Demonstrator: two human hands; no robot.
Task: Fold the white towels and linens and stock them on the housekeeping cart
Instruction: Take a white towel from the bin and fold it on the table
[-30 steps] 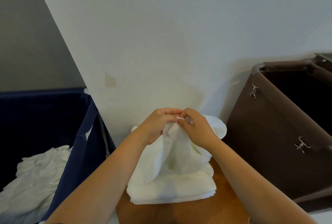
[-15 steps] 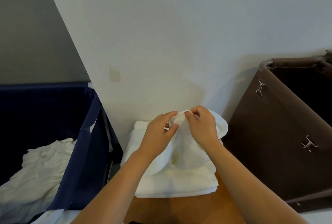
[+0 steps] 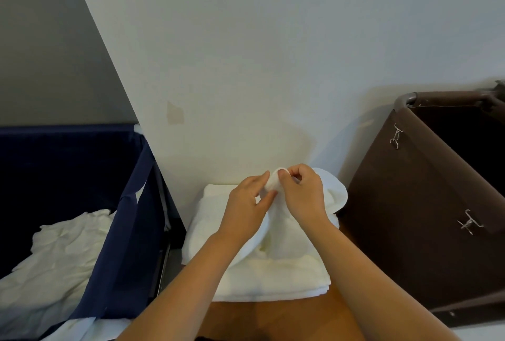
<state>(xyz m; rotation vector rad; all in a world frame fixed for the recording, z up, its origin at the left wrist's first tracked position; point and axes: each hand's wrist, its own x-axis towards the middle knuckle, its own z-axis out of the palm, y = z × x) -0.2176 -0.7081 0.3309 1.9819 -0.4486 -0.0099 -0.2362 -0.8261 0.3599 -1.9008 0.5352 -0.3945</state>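
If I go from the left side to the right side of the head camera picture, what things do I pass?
Crumpled white linen → navy bin wall → left hand → right hand, both hands pinching a white towel → brown bin.

The towels (image 3: 273, 277) were plain white on an orange-brown table (image 3: 276, 318), with crumpled white linen (image 3: 54, 258) in a navy blue bin (image 3: 128, 231), a dark brown bag (image 3: 410, 217) and an off-white wall (image 3: 273, 53).
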